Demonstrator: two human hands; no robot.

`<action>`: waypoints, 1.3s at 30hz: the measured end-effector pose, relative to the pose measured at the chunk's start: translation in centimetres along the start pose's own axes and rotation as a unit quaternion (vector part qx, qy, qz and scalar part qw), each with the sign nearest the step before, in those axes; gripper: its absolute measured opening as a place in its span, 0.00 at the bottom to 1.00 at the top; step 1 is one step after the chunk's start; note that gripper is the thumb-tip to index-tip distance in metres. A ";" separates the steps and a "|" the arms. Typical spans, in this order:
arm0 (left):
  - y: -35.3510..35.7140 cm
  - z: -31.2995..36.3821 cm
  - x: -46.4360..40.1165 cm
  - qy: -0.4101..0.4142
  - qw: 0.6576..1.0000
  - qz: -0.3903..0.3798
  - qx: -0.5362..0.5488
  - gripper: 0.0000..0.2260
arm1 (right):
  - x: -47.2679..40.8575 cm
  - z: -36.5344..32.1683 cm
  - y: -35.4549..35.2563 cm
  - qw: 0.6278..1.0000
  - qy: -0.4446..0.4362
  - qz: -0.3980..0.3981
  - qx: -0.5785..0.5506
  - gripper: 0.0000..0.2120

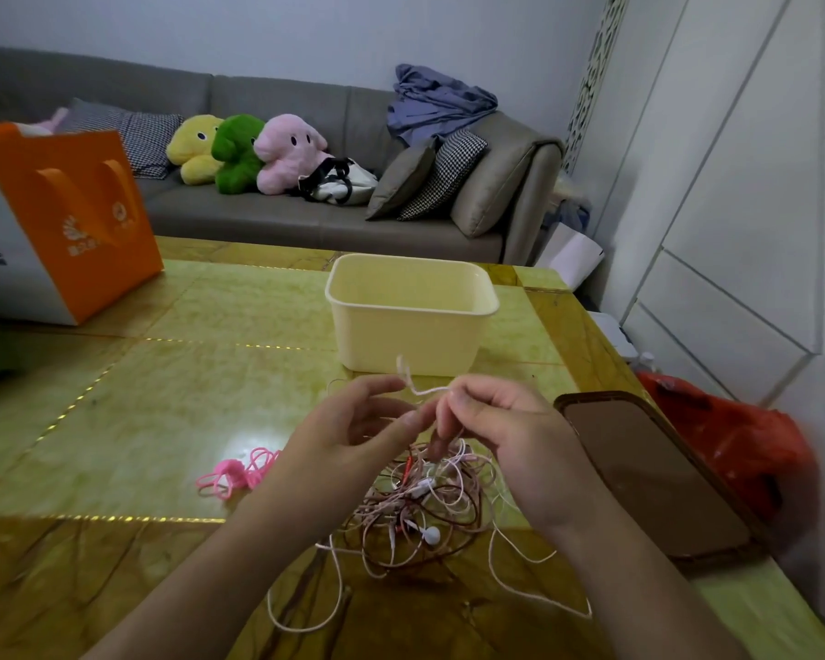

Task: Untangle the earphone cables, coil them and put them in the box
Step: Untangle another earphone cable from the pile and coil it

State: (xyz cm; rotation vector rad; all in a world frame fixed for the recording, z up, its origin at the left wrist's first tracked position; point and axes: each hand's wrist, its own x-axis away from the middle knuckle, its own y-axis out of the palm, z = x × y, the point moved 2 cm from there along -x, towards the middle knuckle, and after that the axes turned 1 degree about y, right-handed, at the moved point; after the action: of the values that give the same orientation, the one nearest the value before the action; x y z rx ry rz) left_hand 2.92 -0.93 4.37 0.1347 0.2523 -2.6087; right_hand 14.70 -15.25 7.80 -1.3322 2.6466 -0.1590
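Orange paper bag [75, 221] stands at far left on the green-yellow desk [187, 373]. Pink hair ties [239, 473] lie near the left forearm. Left hand [353, 431], raised above the desk, fingers curled, thumb and fingertip pinching a pale cable strand [420, 388]. That strand runs roughly left-right between both hands, its free end sticking up just in front of the box. Below the hands sits the tangled earphone cables pile [425, 507], pink, white and dark red loops, no clear long axis, loose ends trailing toward the near desk edge; a white earbud [432, 534] shows in it. Cream box [410, 312] sits upright and open-topped behind the hands. Right hand [501, 421] pinches the same strand. Brown lid [648, 473] lies flat at right.
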 end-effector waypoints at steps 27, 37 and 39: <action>-1.9 0.0 -0.5 -0.111 0.956 -0.036 0.271 0.15 | -0.4 0.7 -2.3 0.984 0.017 0.171 -0.042 0.16; -0.9 0.6 0.3 -0.072 0.991 -0.047 0.107 0.10 | 0.7 -0.1 0.4 0.951 -0.015 0.014 0.307 0.35; -0.3 0.8 0.5 -0.045 0.996 -0.054 0.064 0.08 | 0.8 0.0 1.7 0.963 -0.046 -0.057 0.261 0.34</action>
State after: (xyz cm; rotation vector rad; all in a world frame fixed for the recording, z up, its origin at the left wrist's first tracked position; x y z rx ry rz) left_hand 2.25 -1.06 5.13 0.0496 0.0632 -2.7303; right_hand 12.88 -14.93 7.41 -1.2637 2.2243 -0.7329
